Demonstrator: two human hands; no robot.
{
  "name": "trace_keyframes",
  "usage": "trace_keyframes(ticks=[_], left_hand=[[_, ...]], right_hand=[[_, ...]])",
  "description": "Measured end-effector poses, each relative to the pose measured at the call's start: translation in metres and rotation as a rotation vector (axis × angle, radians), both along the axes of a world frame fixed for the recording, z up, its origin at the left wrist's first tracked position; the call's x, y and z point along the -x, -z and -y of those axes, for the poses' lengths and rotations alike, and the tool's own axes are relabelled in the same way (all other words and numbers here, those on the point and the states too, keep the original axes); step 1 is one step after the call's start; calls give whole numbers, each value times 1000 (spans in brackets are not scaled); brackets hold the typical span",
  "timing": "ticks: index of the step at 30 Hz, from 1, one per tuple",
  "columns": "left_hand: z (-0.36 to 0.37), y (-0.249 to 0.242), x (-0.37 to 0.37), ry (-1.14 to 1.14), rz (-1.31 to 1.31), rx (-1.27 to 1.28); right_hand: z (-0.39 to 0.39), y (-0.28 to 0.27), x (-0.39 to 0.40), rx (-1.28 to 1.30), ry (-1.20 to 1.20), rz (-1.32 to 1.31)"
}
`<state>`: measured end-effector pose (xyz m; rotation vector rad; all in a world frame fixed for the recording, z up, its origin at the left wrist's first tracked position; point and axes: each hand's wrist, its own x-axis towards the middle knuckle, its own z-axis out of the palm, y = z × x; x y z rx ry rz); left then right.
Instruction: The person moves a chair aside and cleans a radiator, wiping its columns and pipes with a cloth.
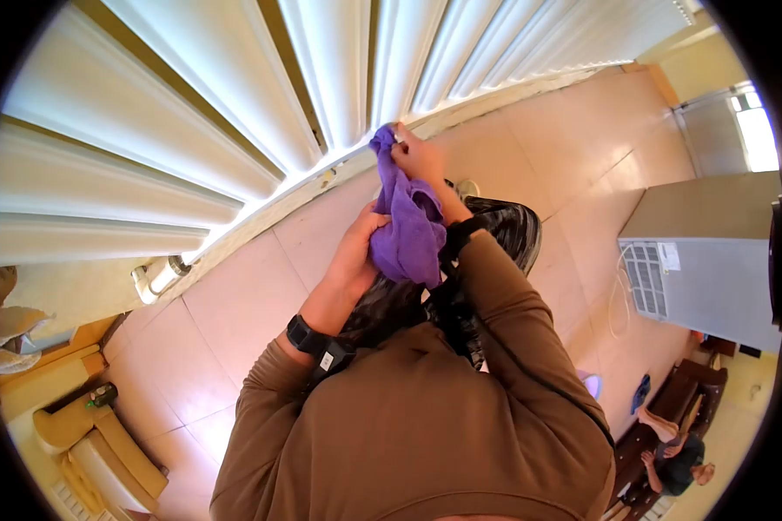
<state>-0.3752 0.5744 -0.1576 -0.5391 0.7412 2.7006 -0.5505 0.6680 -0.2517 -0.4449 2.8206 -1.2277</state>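
Observation:
A purple cloth [407, 234] hangs bunched between my two hands, in front of a white column radiator [326, 78]. My left hand [354, 252] grips the cloth's lower left side, thumb on top and the other fingers mostly hidden. Farther out, my right hand [420, 160] is closed on the cloth's twisted upper end, close to the radiator's lower edge. The middle of the cloth is loosely folded and droops toward my body.
A white pipe [161, 280] joins the radiator at left. An armchair [113, 447] stands lower left. At right are a grey appliance [699, 273] with a cable and a brown sofa [678, 399] with a person [682, 464] on it. Pale tiles [226, 334] cover the floor.

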Motion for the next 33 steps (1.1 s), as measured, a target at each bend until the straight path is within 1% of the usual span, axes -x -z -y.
trace_keyframes(ticks=[1,2,3,5,6,7,9,10,11,13,14,15,17,18,19,20,21,22,24,25,27,28,29,30,31,32,33], left_hand=[[3,0,-3,-16,13,32],[6,-1,-6,-32,28,63],[10,3,-12,-36,27,65],[19,8,-23,-50,31,48],[21,6,-26,-64,39,50],[25,0,-30,-70,30,52],[30,-6,-33,-91,24,56],[31,-6,-31,-122,35,90],[33,-7,-29,-150,52,126],[38,1,-26,-178,80,138],[40,7,-26,-201,104,147],[43,13,-26,-206,103,145],[52,24,-33,-217,118,123],[53,24,-35,-214,123,121],[53,24,-36,-216,124,129],[55,24,-36,-214,122,138],[56,22,-39,-203,118,141],[57,20,-42,-220,128,170],[59,14,-49,-255,94,213],[60,7,-57,-249,77,220],[63,-9,-62,-319,22,214],[68,-21,-51,-310,-84,242],[62,-40,-54,-324,-149,262],[58,-58,-50,-301,-209,287],[55,-59,-47,-280,-238,290],[50,-62,-44,-230,-278,394],[46,-67,-39,-184,-318,498]], right_hand=[[8,6,-8,-140,-3,-16],[12,11,-15,-159,-73,6],[12,10,-23,-157,-77,4],[13,5,-33,167,-163,45],[12,6,-31,232,-98,53],[13,7,-28,398,-14,28],[21,9,-14,585,162,-115],[26,-16,-23,486,183,-156],[32,-15,-26,488,177,-148],[42,-7,-29,79,-6,-416],[48,-2,-34,52,20,-280],[51,-1,-36,51,15,-281],[50,1,-42,43,-78,-400],[45,1,-46,-132,-234,-360],[40,18,-51,-134,-226,-359],[35,43,-57,26,-398,-59],[35,40,-64,192,-561,241],[35,36,-65,192,-555,228],[31,20,-69,495,-190,583],[24,14,-72,503,-189,566],[5,-5,-70,428,-42,370],[-6,-19,-68,648,-36,425],[-23,-34,-83,853,-57,518],[-35,-55,-93,869,-44,484],[-44,-78,-102,1020,-168,604],[-51,-95,-110,1167,-302,729],[-57,-105,-114,1182,-301,701]])
